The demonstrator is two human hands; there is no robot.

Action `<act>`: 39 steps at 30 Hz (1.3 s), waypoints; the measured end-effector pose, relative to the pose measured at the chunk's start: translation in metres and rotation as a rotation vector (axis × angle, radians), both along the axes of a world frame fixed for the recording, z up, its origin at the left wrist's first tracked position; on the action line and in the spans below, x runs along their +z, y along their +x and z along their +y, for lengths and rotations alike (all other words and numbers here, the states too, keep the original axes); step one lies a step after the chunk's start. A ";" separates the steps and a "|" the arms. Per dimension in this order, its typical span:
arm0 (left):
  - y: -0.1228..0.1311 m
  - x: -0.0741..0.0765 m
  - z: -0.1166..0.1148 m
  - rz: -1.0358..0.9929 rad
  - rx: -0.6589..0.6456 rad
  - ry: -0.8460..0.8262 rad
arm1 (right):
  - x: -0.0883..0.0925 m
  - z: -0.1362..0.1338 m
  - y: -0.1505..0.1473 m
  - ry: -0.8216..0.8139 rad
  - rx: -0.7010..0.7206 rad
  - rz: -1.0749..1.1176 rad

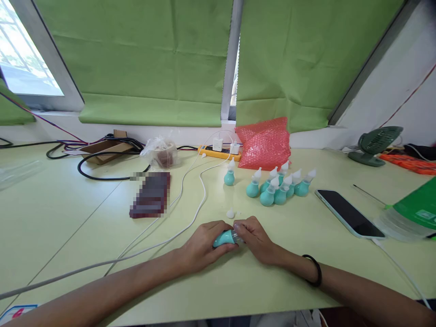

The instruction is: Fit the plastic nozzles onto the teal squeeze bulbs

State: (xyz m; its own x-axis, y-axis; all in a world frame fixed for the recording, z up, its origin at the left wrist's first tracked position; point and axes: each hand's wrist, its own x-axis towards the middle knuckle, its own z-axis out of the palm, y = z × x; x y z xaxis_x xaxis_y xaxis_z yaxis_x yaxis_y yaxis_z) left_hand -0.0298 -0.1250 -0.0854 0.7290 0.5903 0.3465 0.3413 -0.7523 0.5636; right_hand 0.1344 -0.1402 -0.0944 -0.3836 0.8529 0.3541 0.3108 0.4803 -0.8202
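Observation:
Between my two hands lies a teal bulb nasal aspirator (pixel 224 239), tilted on its side just over the table. My left hand (pixel 206 243) wraps round its soft bulb. At its clear neck, the fingers of my right hand (pixel 255 240) are closed; they hide the far end. A small white tip (pixel 230 213) rests on the table just beyond my hands. Farther back, one aspirator (pixel 229 175) stands upright by itself. To its right is a cluster of several more teal aspirators (pixel 279 195) with white tips, standing close together.
A red bubble-wrap bag (pixel 264 144) and an orange power strip (pixel 214 153) sit at the back. White cables (pixel 177 234) cross the left side. A phone (pixel 349 212), a green-labelled container (pixel 413 211) and a small fan (pixel 374 145) are at right; a dark wallet-like item (pixel 151 194) lies left.

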 end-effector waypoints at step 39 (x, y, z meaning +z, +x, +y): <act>-0.001 -0.013 0.023 -0.449 0.353 -0.168 | -0.001 0.042 0.028 0.138 -0.532 -0.475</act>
